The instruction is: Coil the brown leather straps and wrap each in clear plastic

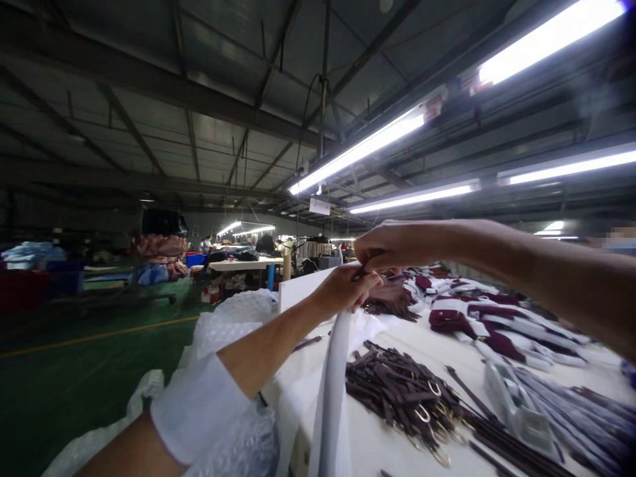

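Note:
My left hand (345, 288) is closed high above the table's edge. A long strip in a whitish wrapping (332, 404) hangs from it down past the bottom of the view. Just above and to the right, my right hand (385, 246) bends over with its fingers pinched, almost touching the left. A small dark strap end (366, 266) shows between the two hands, though the fingers hide most of it. Below them lies a heap of short dark brown straps (397, 387) with gold-coloured metal rings and clips.
Maroon pieces wrapped in white (452, 318) cover the far side of the white table (365, 457). At right lie a clear plastic holder (519, 397) and long wrapped straps (586, 411). Bubble wrap (233, 318) bulges at the left edge. Other tables and people are farther back.

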{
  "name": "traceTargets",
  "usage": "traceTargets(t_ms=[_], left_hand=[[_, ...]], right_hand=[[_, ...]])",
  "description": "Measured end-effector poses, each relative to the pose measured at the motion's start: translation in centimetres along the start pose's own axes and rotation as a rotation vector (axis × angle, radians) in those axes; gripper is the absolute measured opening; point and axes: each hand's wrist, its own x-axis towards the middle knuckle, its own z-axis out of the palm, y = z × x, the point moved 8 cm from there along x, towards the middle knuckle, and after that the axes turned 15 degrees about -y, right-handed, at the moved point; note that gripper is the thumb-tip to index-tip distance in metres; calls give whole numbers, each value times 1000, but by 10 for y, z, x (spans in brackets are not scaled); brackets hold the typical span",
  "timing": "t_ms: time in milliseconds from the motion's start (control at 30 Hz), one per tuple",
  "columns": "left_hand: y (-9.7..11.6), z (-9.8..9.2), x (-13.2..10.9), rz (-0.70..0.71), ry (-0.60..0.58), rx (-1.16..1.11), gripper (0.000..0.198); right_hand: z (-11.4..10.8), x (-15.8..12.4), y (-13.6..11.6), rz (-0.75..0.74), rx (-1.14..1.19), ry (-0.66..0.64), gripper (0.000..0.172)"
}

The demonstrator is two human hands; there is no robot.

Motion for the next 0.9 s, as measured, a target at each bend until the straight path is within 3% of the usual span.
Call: traceTargets(t_ms=[100,200,233,300,400,467,567,667,767,833,900], left_hand=[[4,-9,7,43,164,-64,22],[10,-17,10,96,327,-127,19],[14,-19,10,119,358,-141,21],[25,-22,9,186,379,-155,35],[48,-31,4,297,362,-112,49],[54,-37,2,300,320,-91,38],[46,-37,1,232,265,-135,25],[32,-24,-5,190,227,-173,35],[22,-3,-13,138,114,-118,50],[23,8,-20,109,51,38,46],[28,10,-27,113,79,263,39]], right_hand=[[23,-12,23,-122,28,87,29],[77,-28,70,-225,94,130,46],[99,-32,87,-244,128,119,44],[136,-37,117,-261,170,133,30],[167,-37,149,-242,426,96,39],[173,-36,155,-247,551,10,39],[167,-36,153,-292,635,-53,36],[157,-34,148,-318,636,-7,34],[149,-32,143,-335,624,63,33],[144,-32,139,-356,601,92,31],[135,-34,137,-385,541,159,30]])
